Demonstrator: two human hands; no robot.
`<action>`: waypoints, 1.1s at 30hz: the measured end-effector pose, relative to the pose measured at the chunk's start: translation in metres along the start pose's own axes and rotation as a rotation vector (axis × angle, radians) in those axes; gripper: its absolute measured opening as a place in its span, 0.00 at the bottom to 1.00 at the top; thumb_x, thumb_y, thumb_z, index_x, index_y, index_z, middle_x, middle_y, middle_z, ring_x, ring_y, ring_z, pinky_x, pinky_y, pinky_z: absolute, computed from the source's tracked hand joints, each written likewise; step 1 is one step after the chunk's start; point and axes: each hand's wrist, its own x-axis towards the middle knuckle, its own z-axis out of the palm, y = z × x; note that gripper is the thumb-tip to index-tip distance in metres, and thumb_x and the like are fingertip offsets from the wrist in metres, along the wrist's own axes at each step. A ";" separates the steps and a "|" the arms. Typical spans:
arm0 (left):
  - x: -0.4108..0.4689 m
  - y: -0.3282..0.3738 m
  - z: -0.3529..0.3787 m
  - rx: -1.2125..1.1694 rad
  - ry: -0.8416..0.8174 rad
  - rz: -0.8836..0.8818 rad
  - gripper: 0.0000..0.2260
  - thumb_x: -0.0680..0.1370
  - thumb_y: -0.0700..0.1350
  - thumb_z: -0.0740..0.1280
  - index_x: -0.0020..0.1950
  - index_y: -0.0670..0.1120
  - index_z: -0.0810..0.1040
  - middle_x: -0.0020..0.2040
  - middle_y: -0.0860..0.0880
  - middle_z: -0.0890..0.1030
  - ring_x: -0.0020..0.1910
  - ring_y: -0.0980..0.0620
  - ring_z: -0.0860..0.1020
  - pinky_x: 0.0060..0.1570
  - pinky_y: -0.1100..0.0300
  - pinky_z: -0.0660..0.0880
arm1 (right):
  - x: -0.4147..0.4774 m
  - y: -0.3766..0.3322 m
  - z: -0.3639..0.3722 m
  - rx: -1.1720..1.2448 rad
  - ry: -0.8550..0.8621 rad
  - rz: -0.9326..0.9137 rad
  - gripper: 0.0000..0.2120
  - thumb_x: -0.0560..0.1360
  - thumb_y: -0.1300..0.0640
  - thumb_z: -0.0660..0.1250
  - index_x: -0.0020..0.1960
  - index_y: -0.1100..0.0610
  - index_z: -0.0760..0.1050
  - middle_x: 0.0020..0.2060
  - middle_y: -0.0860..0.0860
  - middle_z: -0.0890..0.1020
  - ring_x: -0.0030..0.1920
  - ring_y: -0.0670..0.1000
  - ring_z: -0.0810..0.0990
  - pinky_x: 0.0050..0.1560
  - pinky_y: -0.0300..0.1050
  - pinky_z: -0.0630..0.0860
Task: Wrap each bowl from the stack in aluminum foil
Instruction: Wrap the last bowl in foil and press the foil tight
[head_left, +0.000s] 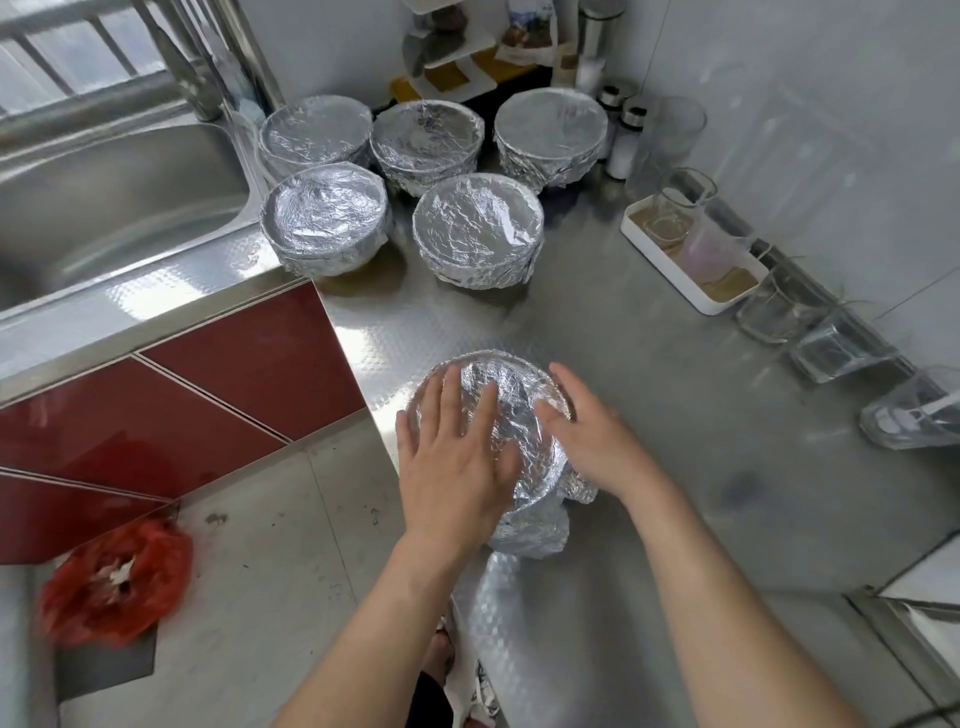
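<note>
- The left hand (457, 457) lies flat, fingers spread and straight, pressing on top of a round bowl covered in crinkled silver aluminium foil (511, 410)
- The right hand (592, 441), fingers also straight, presses the foil at the bowl's right rim
- That bowl sits near the left edge of the shiny steel bench (649, 405)
- Five foil-wrapped bowls (478, 231) stand clustered at the back, beside the steel sink (104, 208)
- Clear drinking glasses (841, 343) line the right wall

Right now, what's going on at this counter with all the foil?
A person presses the left hand and right hand flat on a round foil-covered bowl on the steel counter, smoothing its wrap. Five finished foil-wrapped bowls sit farther back, beside the steel sink.
</note>
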 end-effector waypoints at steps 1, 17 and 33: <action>0.002 0.001 0.000 0.017 -0.018 0.011 0.28 0.78 0.62 0.52 0.77 0.56 0.61 0.80 0.45 0.54 0.79 0.45 0.50 0.74 0.42 0.44 | -0.004 -0.001 0.007 -0.025 0.008 -0.012 0.30 0.80 0.48 0.61 0.78 0.47 0.54 0.75 0.50 0.64 0.74 0.52 0.63 0.69 0.42 0.60; -0.013 -0.007 -0.010 -0.020 -0.087 0.223 0.28 0.77 0.67 0.52 0.74 0.58 0.67 0.79 0.51 0.58 0.79 0.52 0.53 0.75 0.41 0.46 | -0.018 0.020 -0.026 0.531 -0.145 0.041 0.26 0.80 0.61 0.61 0.76 0.50 0.60 0.70 0.45 0.68 0.70 0.42 0.67 0.63 0.29 0.68; -0.014 0.011 0.022 -0.058 0.090 0.377 0.19 0.79 0.51 0.58 0.65 0.46 0.80 0.65 0.49 0.79 0.66 0.48 0.76 0.65 0.46 0.73 | -0.025 0.033 0.038 0.029 0.375 -0.106 0.10 0.76 0.64 0.62 0.39 0.54 0.76 0.27 0.49 0.76 0.31 0.49 0.69 0.35 0.46 0.69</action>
